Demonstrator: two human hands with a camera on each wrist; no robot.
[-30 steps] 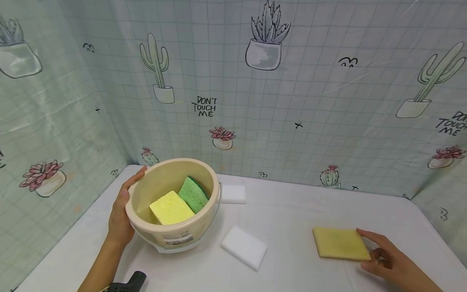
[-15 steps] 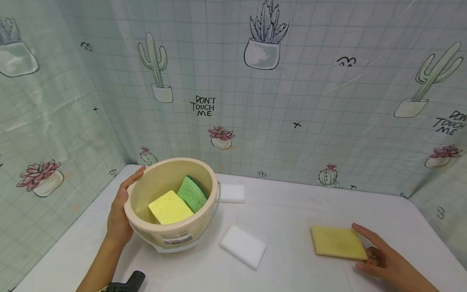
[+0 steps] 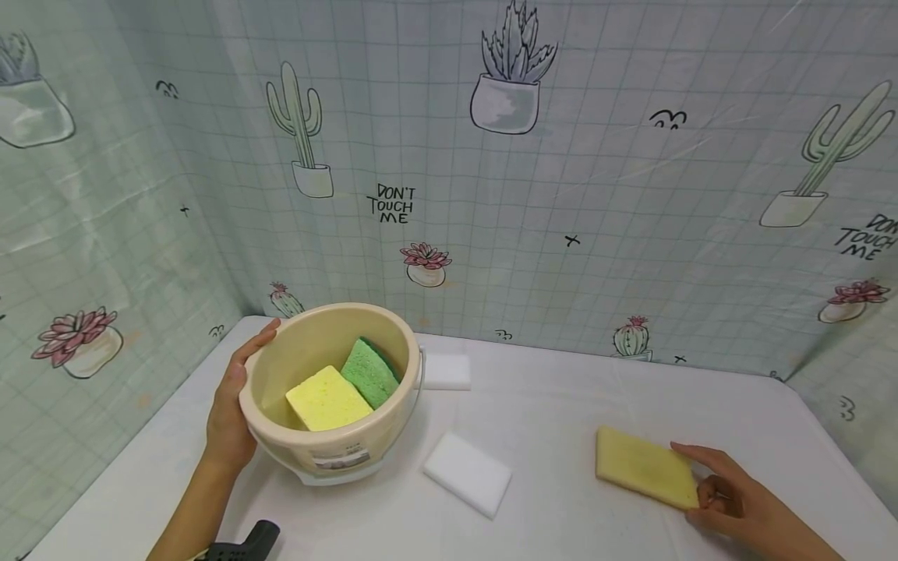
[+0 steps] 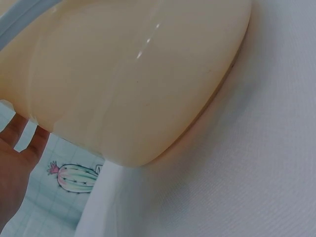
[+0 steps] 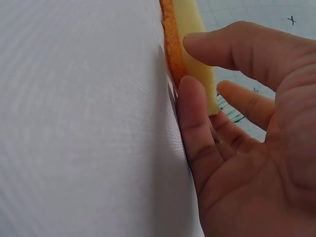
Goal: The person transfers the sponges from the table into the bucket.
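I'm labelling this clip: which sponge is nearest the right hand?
The flat yellow sponge, right at the right hand; the other yellow sponge and the green sponge sit in the bucket, and the white pads lie farther off.

a white table (image 3: 547, 421) carries a cream bucket (image 3: 302, 354), two white pads (image 3: 468, 474) and a flat yellow sponge (image 3: 645, 467).

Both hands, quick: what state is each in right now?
Left hand: closed around the side of the beige bucket.
Right hand: fingers curled, holding the right end of the flat yellow sponge; grip firmness can't be told.
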